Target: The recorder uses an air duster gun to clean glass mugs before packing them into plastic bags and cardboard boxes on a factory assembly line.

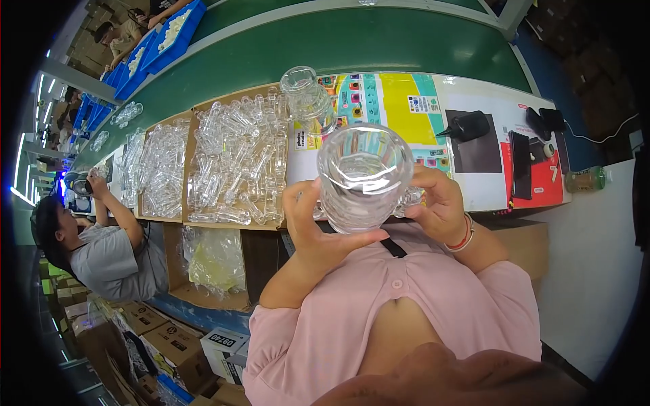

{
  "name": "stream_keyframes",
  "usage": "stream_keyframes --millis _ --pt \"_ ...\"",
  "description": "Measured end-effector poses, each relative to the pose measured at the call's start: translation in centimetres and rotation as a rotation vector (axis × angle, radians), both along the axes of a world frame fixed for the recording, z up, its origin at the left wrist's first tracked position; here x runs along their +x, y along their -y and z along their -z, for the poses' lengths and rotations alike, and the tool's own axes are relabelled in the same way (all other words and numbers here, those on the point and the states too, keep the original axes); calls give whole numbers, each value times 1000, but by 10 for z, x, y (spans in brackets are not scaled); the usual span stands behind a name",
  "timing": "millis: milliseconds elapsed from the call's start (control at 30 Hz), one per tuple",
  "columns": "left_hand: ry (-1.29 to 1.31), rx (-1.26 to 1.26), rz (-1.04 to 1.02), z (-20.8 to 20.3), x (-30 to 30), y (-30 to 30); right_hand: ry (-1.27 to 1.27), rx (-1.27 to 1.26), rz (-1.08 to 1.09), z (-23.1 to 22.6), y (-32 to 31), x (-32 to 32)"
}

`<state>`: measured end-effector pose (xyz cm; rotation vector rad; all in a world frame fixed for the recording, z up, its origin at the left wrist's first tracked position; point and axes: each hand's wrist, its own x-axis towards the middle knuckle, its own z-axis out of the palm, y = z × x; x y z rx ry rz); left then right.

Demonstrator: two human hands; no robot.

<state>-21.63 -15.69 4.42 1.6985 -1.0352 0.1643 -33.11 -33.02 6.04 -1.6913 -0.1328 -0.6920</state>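
Note:
A clear, ribbed, round-mouthed jar (365, 179) is held up in front of my chest, tilted so its open rim shows. My left hand (308, 227) wraps round its left side and underside, with the thumb stretched beneath it. At the jar's right side, my right hand (440, 206) pinches a small clear knobbed piece (407, 197). Whether that piece is joined to the jar I cannot tell. Behind, on the table, stand more clear jars (308, 98), seemingly one on another.
Shallow cardboard boxes (191, 116) of clear knobbed rods lie to the left. On the right are a black pointed bottle (468, 126), a phone (521, 166) and a red sheet (545, 177). A co-worker (118, 260) sits at the left; blue trays (177, 51) stand farther off.

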Motion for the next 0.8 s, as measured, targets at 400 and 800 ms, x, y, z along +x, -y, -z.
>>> stream_keyframes --millis 400,800 --pt "40 -145 140 6 -13 14 137 575 -84 -41 -12 15" --pt "127 -109 946 -33 -25 -14 221 -116 -543 -2 -16 -36"
